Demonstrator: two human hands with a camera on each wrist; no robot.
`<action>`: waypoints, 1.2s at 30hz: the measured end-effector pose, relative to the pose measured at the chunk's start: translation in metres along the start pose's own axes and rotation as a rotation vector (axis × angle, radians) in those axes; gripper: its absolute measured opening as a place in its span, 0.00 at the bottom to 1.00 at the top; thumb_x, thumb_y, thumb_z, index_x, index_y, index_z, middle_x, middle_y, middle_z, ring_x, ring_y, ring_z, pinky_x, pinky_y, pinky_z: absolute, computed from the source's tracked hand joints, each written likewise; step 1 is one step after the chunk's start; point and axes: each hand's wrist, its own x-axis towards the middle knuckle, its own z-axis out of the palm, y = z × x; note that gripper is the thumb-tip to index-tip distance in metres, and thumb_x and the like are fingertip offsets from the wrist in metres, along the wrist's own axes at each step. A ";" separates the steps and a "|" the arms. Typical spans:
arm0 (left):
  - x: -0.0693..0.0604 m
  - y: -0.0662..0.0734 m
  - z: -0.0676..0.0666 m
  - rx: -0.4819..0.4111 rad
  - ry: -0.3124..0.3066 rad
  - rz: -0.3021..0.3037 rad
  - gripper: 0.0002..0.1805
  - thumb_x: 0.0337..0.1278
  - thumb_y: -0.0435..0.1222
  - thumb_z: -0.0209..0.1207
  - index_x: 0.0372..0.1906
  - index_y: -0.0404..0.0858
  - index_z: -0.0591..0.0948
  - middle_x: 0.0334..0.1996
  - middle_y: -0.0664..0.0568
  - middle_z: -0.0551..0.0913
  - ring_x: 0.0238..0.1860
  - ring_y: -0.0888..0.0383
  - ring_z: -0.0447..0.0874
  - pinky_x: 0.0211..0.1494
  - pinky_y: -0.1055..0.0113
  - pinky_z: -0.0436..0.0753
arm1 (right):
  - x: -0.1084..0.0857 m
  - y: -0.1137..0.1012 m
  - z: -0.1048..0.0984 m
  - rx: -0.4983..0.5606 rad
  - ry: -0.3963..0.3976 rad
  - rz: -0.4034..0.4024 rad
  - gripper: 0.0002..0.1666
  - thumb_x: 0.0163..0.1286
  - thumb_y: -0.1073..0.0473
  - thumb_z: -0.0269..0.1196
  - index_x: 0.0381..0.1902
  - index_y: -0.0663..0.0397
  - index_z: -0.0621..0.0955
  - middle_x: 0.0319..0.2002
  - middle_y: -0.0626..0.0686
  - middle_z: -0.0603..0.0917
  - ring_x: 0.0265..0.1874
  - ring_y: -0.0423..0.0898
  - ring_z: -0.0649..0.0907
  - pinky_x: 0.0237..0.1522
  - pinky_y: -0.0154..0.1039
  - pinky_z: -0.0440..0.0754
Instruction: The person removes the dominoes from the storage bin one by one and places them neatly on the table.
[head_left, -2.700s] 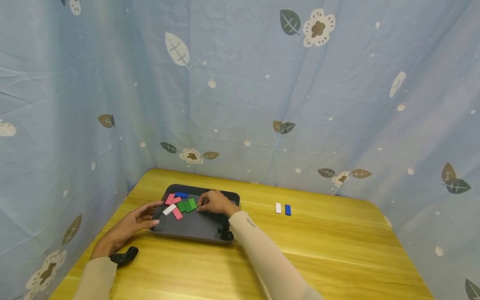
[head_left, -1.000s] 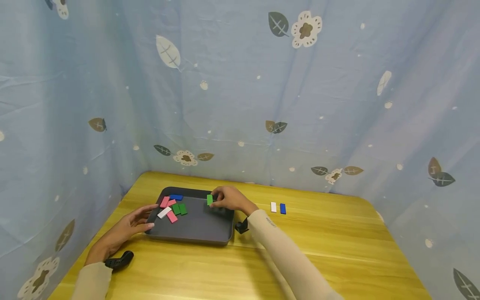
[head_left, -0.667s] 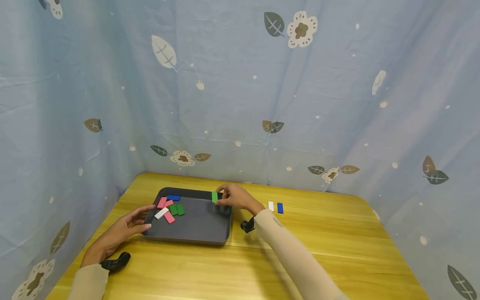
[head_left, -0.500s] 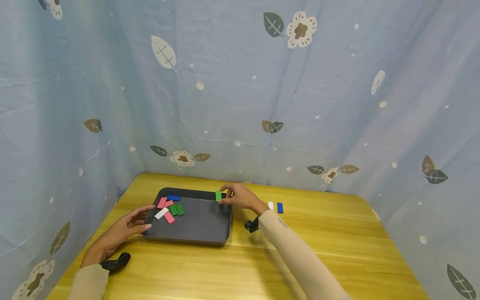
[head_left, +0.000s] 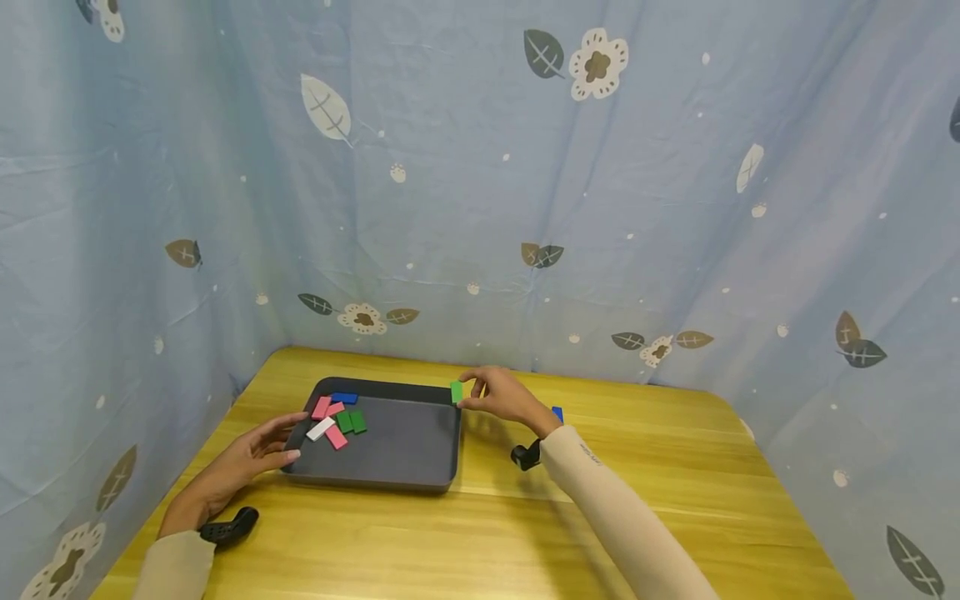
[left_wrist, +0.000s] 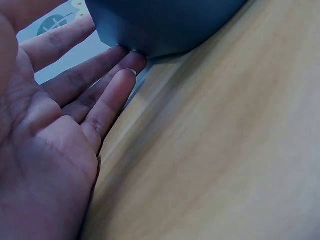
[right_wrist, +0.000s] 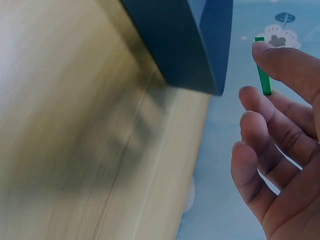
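Observation:
My right hand (head_left: 510, 395) pinches a green block (head_left: 457, 392) between thumb and fingers above the tray's back right corner; the right wrist view shows that block (right_wrist: 263, 67) edge-on, apart from the tray. My left hand (head_left: 238, 464) rests at the left side of the dark grey tray (head_left: 412, 484). In the left wrist view, the fingertips of my left hand (left_wrist: 75, 100) touch the tray's outer wall (left_wrist: 155, 30). Grouped at the tray's left end lie two green blocks (head_left: 351, 422), several pink blocks (head_left: 336, 437), a white block (head_left: 320, 429) and a blue block (head_left: 344, 399).
On the yellow wooden table (head_left: 390, 550), another blue block (head_left: 557, 413) is partly hidden behind my right wrist. A black device (head_left: 234, 528) is at my left wrist and another (head_left: 527, 455) at my right. A patterned curtain (head_left: 450, 183) stands behind the table.
My right hand has lifted the green block out of the group and carried it rightward to the tray's back right corner. My right arm now hides the white block on the table. The head view has shifted slightly.

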 end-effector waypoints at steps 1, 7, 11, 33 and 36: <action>0.000 0.000 0.000 0.002 -0.004 0.002 0.37 0.73 0.41 0.62 0.81 0.47 0.61 0.77 0.38 0.58 0.68 0.36 0.63 0.59 0.52 0.76 | -0.002 0.002 -0.001 -0.013 0.003 0.005 0.27 0.71 0.50 0.71 0.64 0.53 0.81 0.33 0.43 0.83 0.29 0.38 0.81 0.36 0.37 0.81; 0.000 0.000 0.000 0.001 -0.004 0.015 0.37 0.73 0.40 0.61 0.81 0.46 0.61 0.78 0.38 0.56 0.69 0.33 0.63 0.60 0.49 0.75 | -0.016 0.013 -0.009 -0.020 0.013 0.027 0.28 0.71 0.50 0.70 0.65 0.52 0.80 0.33 0.43 0.82 0.28 0.39 0.80 0.35 0.39 0.80; -0.001 0.000 0.000 -0.005 -0.006 0.004 0.37 0.73 0.41 0.62 0.81 0.46 0.61 0.78 0.38 0.56 0.70 0.34 0.62 0.62 0.48 0.74 | -0.025 0.022 -0.013 -0.023 0.024 0.047 0.28 0.72 0.50 0.69 0.66 0.52 0.80 0.32 0.42 0.82 0.27 0.40 0.80 0.33 0.39 0.80; 0.001 0.001 0.001 0.008 0.002 0.008 0.37 0.73 0.42 0.62 0.81 0.47 0.61 0.78 0.40 0.57 0.70 0.35 0.60 0.63 0.47 0.73 | -0.079 0.074 -0.039 -0.013 0.084 0.164 0.28 0.71 0.51 0.71 0.65 0.52 0.80 0.34 0.44 0.83 0.28 0.44 0.82 0.33 0.40 0.80; 0.000 0.001 0.000 0.004 0.006 0.000 0.38 0.72 0.42 0.63 0.81 0.46 0.61 0.78 0.39 0.56 0.70 0.34 0.61 0.63 0.46 0.73 | -0.087 0.081 -0.042 -0.016 0.097 0.173 0.28 0.70 0.51 0.71 0.64 0.52 0.81 0.34 0.43 0.83 0.28 0.42 0.81 0.33 0.40 0.81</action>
